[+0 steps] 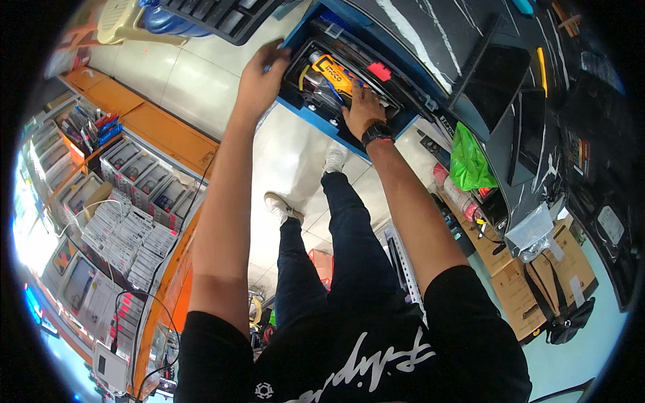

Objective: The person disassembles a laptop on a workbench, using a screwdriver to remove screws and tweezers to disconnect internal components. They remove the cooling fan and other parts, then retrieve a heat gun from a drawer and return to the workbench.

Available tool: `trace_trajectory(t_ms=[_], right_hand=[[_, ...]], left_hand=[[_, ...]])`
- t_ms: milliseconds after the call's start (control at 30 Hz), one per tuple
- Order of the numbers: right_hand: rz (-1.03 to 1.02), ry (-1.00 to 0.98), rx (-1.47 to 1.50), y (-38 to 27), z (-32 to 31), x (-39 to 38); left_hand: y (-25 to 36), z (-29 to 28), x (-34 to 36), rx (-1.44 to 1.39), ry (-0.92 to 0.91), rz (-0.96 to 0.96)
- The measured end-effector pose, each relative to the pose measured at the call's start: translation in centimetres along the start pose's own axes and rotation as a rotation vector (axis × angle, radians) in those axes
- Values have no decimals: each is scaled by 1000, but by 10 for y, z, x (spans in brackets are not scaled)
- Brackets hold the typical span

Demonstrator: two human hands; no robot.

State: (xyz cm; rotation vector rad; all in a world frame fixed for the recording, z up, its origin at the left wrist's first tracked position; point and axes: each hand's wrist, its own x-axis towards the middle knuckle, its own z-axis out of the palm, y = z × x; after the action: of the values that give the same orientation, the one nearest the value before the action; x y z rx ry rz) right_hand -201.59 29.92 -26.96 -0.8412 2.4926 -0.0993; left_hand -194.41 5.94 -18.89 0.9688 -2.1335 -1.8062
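Note:
A blue drawer (322, 124) is pulled out from under the dark counter, with a black tray of tools inside. My left hand (262, 77) is closed around the drawer's left edge, its fingertips partly hidden. My right hand (365, 107) reaches into the drawer with fingers apart, over the right end of a yellow, tool-shaped object (332, 74) with dark lettering. Whether the fingers touch it is hard to see. Beside it lie a red piece (379, 71), a thin blue rod-like item (334, 91) and several dark tools. A black watch (376, 133) circles my right wrist.
The black marble-patterned counter (430, 40) adjoins the drawer, with dark panels (490, 80) on it. A green plastic bag (469, 161) and cardboard boxes (524, 295) are at the right. To the left, an orange-edged display case (168, 134) holds many small boxes. A black rack (225, 17) stands beyond my left hand.

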Motion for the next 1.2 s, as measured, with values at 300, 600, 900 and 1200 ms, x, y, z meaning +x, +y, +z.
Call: trace_trajectory(t_ms=[300,600,900,1200], right_hand=[[-51,65,287,30,-15,-8],[392,-319,1371,78,-70,-170],[467,-323,1372,103,-64,-230],[127,-90,778,96,-84,-181]], left_hand=[[-44,42,-45,853,-232,250],[-89,90,35,1454,-588,292],[-99,85,58,1501,-696,418],[-23,43,54,1240,-722,457]])
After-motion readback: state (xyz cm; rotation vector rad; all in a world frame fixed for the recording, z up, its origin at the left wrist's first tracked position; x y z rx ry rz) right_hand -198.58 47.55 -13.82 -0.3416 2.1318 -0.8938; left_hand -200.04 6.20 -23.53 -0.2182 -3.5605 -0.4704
